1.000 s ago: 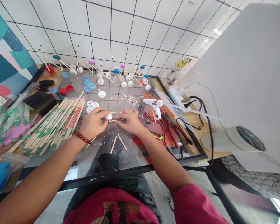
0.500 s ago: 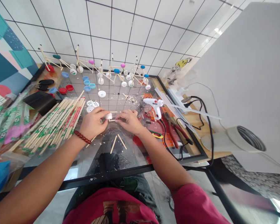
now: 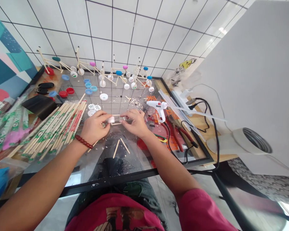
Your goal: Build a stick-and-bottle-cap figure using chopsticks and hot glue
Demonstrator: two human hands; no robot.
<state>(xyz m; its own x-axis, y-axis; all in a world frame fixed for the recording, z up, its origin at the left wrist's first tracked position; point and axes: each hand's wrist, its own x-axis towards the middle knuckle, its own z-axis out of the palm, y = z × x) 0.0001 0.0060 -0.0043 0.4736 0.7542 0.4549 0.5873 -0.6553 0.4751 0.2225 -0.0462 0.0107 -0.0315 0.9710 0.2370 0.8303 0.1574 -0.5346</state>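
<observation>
My left hand (image 3: 94, 125), with a beaded bracelet at the wrist, pinches a white bottle cap (image 3: 111, 120) between thumb and fingers, just above the glass tabletop. Two short wooden sticks (image 3: 116, 124) run from the cap toward the right, roughly parallel. At their right ends, my right hand (image 3: 136, 123) has its index finger at the far stick and its thumb at the near one. A small pale piece shows between those fingers, too unclear to name. Two loose stick pieces (image 3: 116, 149) lie nearer my body. Behind my left hand are several white caps (image 3: 97, 107).
A white glue gun (image 3: 158, 109) and red-handled pliers (image 3: 177, 133) lie at right, with black cables around them. Bundled wrapped chopsticks (image 3: 55, 128) cover the left. Stick-and-cap models (image 3: 119, 73) stand along the back. Blue caps (image 3: 88, 91) and red caps (image 3: 63, 94) sit behind the chopsticks.
My right thumb and index finger have spread apart, from the near stick's end to span both stick ends. My left hand still holds the cap. The view has shifted slightly.
</observation>
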